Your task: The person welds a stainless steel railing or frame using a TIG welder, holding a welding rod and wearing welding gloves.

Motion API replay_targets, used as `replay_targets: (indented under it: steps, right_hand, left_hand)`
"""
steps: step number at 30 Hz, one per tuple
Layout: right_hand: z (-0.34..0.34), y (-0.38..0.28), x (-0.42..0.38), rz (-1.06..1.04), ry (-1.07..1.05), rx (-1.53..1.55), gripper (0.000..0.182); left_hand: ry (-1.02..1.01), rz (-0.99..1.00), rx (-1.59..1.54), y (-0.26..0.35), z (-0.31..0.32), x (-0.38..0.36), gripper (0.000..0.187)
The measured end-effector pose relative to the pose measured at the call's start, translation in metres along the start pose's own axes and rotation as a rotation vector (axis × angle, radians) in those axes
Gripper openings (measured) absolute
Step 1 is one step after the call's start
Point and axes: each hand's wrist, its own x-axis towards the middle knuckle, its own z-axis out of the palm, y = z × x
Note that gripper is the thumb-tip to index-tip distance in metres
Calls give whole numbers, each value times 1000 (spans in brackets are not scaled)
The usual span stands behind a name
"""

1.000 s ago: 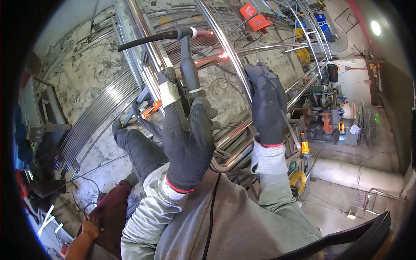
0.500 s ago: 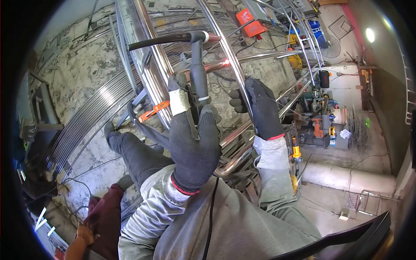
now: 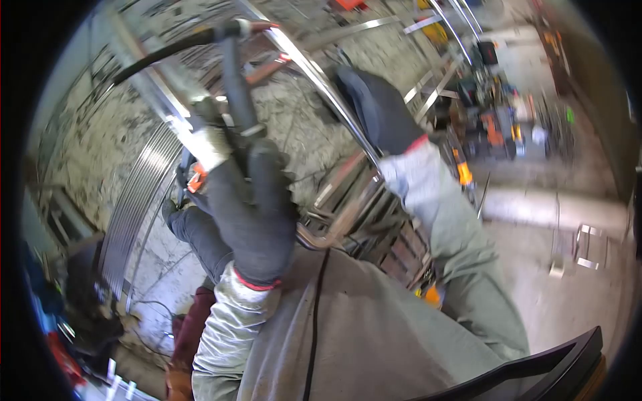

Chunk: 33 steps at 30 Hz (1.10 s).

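My gloved left hand (image 3: 257, 207) is closed around the handle of a TIG welding torch (image 3: 235, 80), with white wrapping on one finger. The torch's long black cap reaches left, and its reddish nozzle meets a shiny metal tube (image 3: 311, 68). On that same tube, my gloved right hand (image 3: 381, 110) is wrapped lower down, its fingers partly behind the tube and blurred. A reddish glint shows on a crossbar (image 3: 267, 69) just below the nozzle. Left of my left hand, an orange clamp (image 3: 196, 179) sits by a thicker tube.
A bundle of long metal strips (image 3: 140, 200) curves across the stained floor at left. A bent tube corner (image 3: 321, 240) lies close to my body. Tools and machines (image 3: 498, 127) stand at right. Another person's maroon-clothed leg (image 3: 194, 317) shows at lower left.
The view has swung, so the tubes and both hands sit differently in the picture, now blurred. The torch nozzle stays by the tube. Both hands keep their holds.
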Motion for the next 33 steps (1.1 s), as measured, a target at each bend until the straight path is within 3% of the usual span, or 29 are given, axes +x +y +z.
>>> replay_targets:
  steps: [1,3,5,8,10,13,14,17,18,19,21,25,29,31,32,33]
  right_hand:
    - [-23,16,12,-110,-46,-222,47]
    - [-39,1,9,-178,31,73,50]
    - [-71,-7,-10,-357,-64,216,52]
    - [-95,8,-50,-319,28,499,47]
    - [-100,40,-72,-526,226,41,54]
    - [-77,79,-98,-520,334,257,61]
    - [-60,94,-101,-598,388,88,68]
    - [-29,130,-101,-533,266,199,70]
    - [-36,126,-100,-501,290,-44,72]
    - [-32,116,-106,-501,306,-12,72]
    - [-21,102,-117,-527,345,464,75]
    - [-1,137,-113,-455,530,712,65]
    - [-1,141,-120,-452,578,688,59]
    - [-7,165,-106,-629,452,444,56]
    - [-2,162,-96,-802,372,820,50]
    - [-15,161,-90,-792,393,833,50]
  left_hand:
    - [-30,-130,-87,24,2,4,59]
    - [10,-147,-90,25,9,3,69]
    - [-6,-120,-44,20,7,3,69]
    - [-38,-112,-77,15,7,4,68]
    - [-16,-109,-53,16,8,3,67]
    - [-39,-96,-48,15,7,4,63]
    - [-50,-89,-30,14,7,5,63]
    - [-49,-75,3,12,5,5,60]
    - [-41,-66,3,13,7,5,60]
    - [-37,-57,7,14,6,5,60]
    - [-66,-63,-11,16,6,8,70]
    - [-121,-65,34,19,4,8,73]
    - [-119,-116,72,16,6,9,77]
    - [-84,-8,130,21,11,5,77]
    - [-80,-10,106,19,11,4,78]
    - [-98,-15,122,20,12,4,78]
